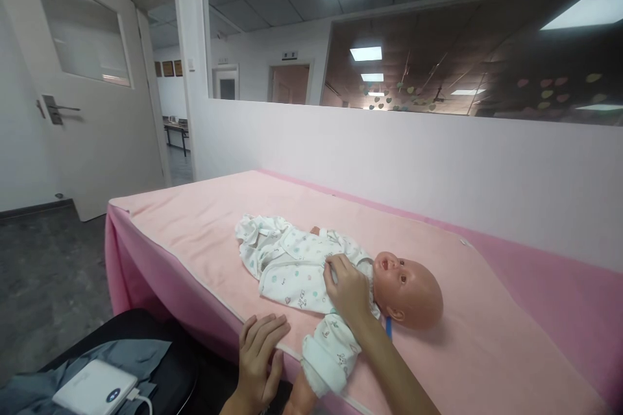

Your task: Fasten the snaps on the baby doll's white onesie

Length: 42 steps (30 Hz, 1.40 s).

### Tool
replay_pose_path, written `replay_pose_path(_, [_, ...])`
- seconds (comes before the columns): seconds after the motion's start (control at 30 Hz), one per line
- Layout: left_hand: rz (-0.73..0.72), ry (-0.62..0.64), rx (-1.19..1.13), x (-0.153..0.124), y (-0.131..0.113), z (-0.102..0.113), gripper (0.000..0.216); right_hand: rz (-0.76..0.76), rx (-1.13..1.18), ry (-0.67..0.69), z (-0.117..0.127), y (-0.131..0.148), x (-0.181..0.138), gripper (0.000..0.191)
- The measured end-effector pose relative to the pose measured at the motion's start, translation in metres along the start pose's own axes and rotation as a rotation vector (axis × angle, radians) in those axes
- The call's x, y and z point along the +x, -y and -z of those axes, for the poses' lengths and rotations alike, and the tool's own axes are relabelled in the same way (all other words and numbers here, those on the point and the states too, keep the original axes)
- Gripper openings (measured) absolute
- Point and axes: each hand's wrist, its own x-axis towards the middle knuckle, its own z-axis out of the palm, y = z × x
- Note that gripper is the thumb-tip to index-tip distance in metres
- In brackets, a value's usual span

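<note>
A baby doll in a white printed romper lies on its back on a pink cloth-covered table, head toward the right. My right hand rests on the doll's chest near the collar, fingers curled and pinching the romper fabric. My left hand lies flat on the table's near edge, fingers stretched out, just left of the doll's sleeved arm. A blue strip shows under the doll's neck.
A white power bank with a cable lies on grey cloth over a black seat at lower left. A white wall with a glass partition runs behind the table. An open doorway and a white door stand at left.
</note>
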Motion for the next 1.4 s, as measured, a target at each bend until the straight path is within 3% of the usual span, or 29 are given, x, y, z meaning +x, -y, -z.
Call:
replay_pose_path(1.07, [0.019, -0.03, 0.0, 0.002, -0.001, -0.002, 0.038, 0.005, -0.038, -0.007, 0.0, 0.0, 0.0, 0.019])
replay_pose_path(1.27, [0.059, 0.076, -0.051, 0.01, -0.012, 0.019, 0.035, 0.013, -0.024, -0.012, 0.001, 0.0, 0.0, 0.019])
replay_pose_path(1.33, [0.079, 0.224, -0.149, 0.025, -0.003, 0.038, 0.028, 0.013, -0.017, -0.008, 0.001, 0.0, 0.0, 0.02])
replay_pose_path(1.4, [0.086, 0.391, -0.293, 0.055, 0.021, 0.063, 0.028, 0.012, -0.015, -0.007, 0.002, 0.0, 0.0, 0.02])
